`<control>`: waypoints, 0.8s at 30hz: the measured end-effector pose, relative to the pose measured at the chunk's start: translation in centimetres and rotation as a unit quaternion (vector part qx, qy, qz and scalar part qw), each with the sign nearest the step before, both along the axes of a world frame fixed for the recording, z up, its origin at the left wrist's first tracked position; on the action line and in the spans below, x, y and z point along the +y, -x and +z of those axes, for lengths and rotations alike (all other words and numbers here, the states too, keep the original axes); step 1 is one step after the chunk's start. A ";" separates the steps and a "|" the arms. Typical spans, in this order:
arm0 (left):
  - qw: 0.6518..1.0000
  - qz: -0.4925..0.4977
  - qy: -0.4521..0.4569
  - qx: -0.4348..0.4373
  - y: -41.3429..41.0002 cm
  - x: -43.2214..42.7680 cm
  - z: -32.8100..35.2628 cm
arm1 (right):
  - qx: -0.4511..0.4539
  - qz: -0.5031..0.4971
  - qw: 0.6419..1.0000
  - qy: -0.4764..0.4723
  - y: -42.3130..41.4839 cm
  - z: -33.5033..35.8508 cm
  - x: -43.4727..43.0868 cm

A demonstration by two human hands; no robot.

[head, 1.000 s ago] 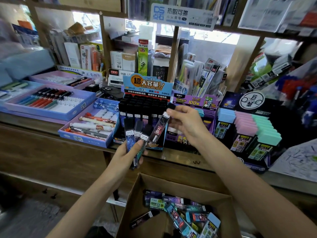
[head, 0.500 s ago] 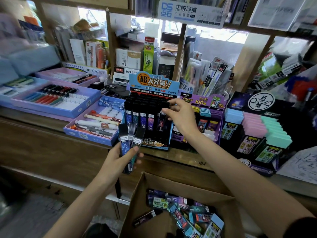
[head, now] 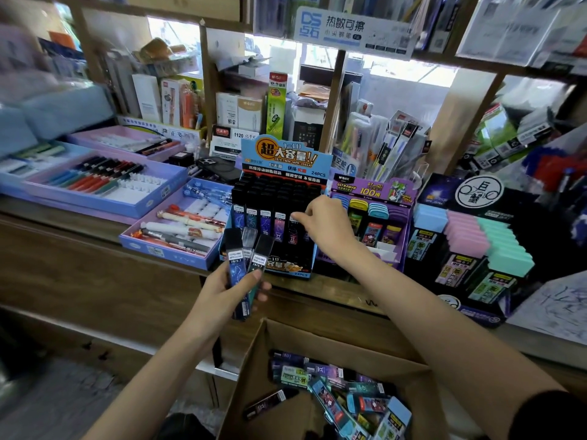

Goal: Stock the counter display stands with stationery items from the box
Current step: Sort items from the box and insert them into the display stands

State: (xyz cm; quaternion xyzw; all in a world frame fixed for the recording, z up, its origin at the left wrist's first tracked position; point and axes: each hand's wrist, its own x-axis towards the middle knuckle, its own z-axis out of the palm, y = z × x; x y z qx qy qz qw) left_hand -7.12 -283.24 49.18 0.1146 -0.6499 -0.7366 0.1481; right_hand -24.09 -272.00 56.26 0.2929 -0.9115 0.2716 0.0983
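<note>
Lying left of the left hand, a shallow blue cardboard tray of pens sits on the dark wooden bench. The left hand is clamped on three slim black-capped lead refill cases, fanned upright between thumb and fingers, just in front of the blue-and-black cardboard display stand. To its right, the right hand reaches over that stand's front row. Its bent fingertips are gathered on the cap of a dark purple refill case standing in its slot; whether they pinch or only press it cannot be told. Right of that hand stands a purple cardboard display stand. Below both hands, an open brown cardboard box holds loose refill cases.
</note>
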 end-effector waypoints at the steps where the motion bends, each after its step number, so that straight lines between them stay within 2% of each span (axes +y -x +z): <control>1: 1.000 -0.002 0.002 0.002 0.0 0.1 0.1 | -0.007 0.001 1.000 -0.010 -0.2 0.1 0.2; 4: 1.000 -0.009 0.004 0.004 0.0 0.4 0.4 | -0.013 0.012 1.000 -0.019 -1.4 -0.1 1.0; 6: 1.000 -0.014 0.002 0.005 0.2 0.7 0.7 | -0.075 0.042 0.995 0.060 -2.9 -0.2 1.7; 9: 1.000 -0.023 -0.002 0.009 0.6 1.0 0.8 | -0.257 0.093 0.936 0.222 -5.8 -0.7 2.3; 11: 0.999 -0.032 0.001 0.011 0.8 1.4 0.8 | -0.321 0.107 0.909 0.245 -7.1 -1.4 2.4; 15: 0.999 -0.039 -0.008 0.013 0.9 1.8 0.7 | -0.391 0.116 0.863 0.298 -7.2 -1.3 3.0; 19: 0.999 -0.042 -0.024 0.006 0.7 1.1 1.0 | -0.372 0.071 0.855 0.354 -4.4 1.2 4.4; 21: 0.999 -0.049 -0.001 0.005 0.6 1.0 1.1 | -0.315 0.047 0.880 0.353 -2.8 2.2 4.9; 24: 0.999 -0.046 0.022 0.015 0.4 0.9 0.7 | -0.193 0.024 0.933 0.302 -1.1 2.6 5.0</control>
